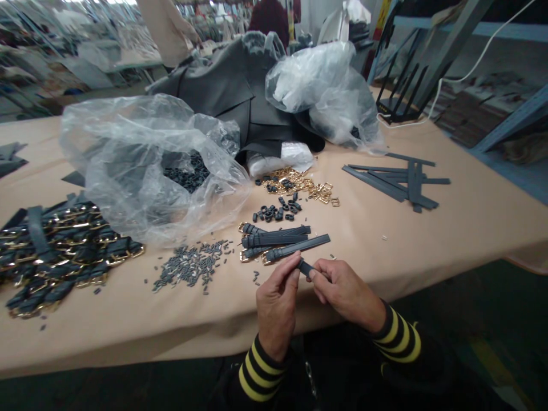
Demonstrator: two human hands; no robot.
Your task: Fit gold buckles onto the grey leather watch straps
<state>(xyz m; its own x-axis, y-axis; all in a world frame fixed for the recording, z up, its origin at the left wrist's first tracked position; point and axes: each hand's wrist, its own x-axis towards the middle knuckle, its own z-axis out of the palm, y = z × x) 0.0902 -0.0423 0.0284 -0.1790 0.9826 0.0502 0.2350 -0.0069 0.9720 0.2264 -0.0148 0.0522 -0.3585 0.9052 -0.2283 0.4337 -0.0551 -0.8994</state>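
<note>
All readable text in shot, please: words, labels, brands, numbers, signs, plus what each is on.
None readable.
Router: tiny yellowish marks, too small to read.
Yellow strip at the back: dark marks, too blurred to read.
Held strap: no lettering visible.

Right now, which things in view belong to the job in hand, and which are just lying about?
Likely in the job:
strap, held by left hand and right hand
buckled straps
gold buckles
black loops
strips
grey bits
left bag of black pieces

Seemingly just lying about:
router
cable
</note>
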